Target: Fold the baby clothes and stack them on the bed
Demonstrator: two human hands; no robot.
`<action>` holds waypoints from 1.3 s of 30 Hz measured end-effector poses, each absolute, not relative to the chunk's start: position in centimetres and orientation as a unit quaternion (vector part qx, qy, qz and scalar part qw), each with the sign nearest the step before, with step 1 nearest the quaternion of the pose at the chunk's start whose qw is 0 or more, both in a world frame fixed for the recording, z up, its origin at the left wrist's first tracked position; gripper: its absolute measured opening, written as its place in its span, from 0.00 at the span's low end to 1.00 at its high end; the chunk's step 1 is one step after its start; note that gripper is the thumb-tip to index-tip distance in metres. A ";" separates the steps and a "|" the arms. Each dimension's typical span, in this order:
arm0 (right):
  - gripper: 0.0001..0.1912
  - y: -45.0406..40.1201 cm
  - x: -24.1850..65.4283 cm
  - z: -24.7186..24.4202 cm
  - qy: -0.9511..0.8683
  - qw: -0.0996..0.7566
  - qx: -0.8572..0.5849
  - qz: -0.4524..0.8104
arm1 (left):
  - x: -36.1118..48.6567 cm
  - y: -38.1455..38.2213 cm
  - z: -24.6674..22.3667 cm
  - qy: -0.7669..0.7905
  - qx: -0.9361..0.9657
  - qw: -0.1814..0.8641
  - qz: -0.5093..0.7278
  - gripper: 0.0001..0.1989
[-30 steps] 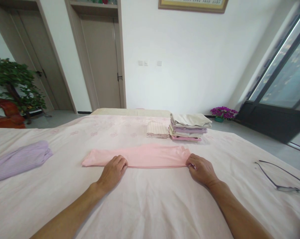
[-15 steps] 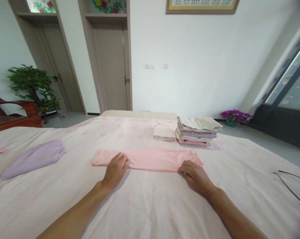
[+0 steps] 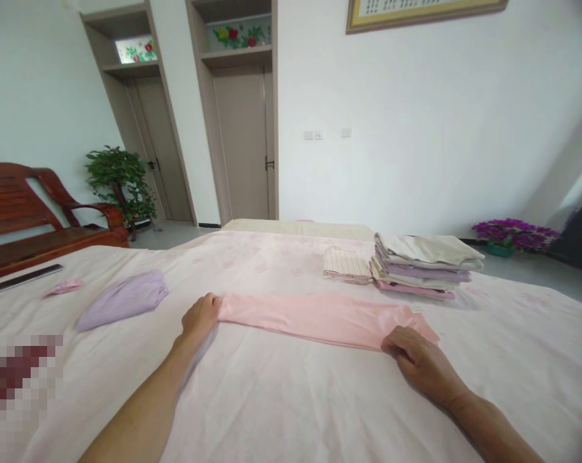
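A pink garment (image 3: 310,318) lies folded into a long strip across the bed, narrower at its left end. My left hand (image 3: 201,314) is closed on that left end, the fingertips pinching the cloth. At the lower right edge, my right hand (image 3: 416,357) has its fingers curled onto the fabric, near the wrinkled right end. Behind the garment stands a stack of folded clothes (image 3: 423,267) in white, purple and pink. Beside the stack lies a striped cream folded cloth (image 3: 347,265).
A crumpled purple striped garment (image 3: 124,300) lies left of my hands. Farther left are a small pink cloth (image 3: 63,287) and a dark flat bar (image 3: 25,279). A wooden bench (image 3: 98,215), a green plant (image 3: 119,177) and purple flowers (image 3: 512,235) stand beyond the bed (image 3: 281,405).
My left hand has moved from the garment's lower edge out to its left end. My right hand stays near the right end. The view has turned left, bringing more of the bench into sight.
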State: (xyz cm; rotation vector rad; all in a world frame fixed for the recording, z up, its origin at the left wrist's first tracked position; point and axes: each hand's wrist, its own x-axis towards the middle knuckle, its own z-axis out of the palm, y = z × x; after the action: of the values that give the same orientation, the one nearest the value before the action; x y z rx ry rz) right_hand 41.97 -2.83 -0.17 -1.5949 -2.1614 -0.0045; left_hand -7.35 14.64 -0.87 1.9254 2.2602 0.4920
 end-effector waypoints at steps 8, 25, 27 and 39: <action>0.11 -2.5 42.5 -0.8 -0.781 0.208 -0.589 0.013 | -8.0 15.1 -0.2 0.746 0.647 0.080 0.137 0.18; 0.11 -2.5 42.1 -0.4 -0.771 0.210 -0.601 0.030 | -7.5 15.4 -0.7 0.731 0.654 0.041 0.188 0.11; 0.11 -2.5 42.1 -0.4 -0.770 0.209 -0.602 0.029 | -7.4 15.6 -0.9 0.729 0.656 0.045 0.189 0.13; 0.11 -2.3 42.2 -0.6 -0.762 0.229 -0.604 0.042 | -6.4 15.1 0.0 0.690 0.678 0.002 0.255 0.09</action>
State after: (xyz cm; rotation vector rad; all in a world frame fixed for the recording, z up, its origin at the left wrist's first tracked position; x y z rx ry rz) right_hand 42.21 -2.29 -0.61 -1.6628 -2.0978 0.1167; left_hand -6.37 15.09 -0.02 2.1256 2.1634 0.8010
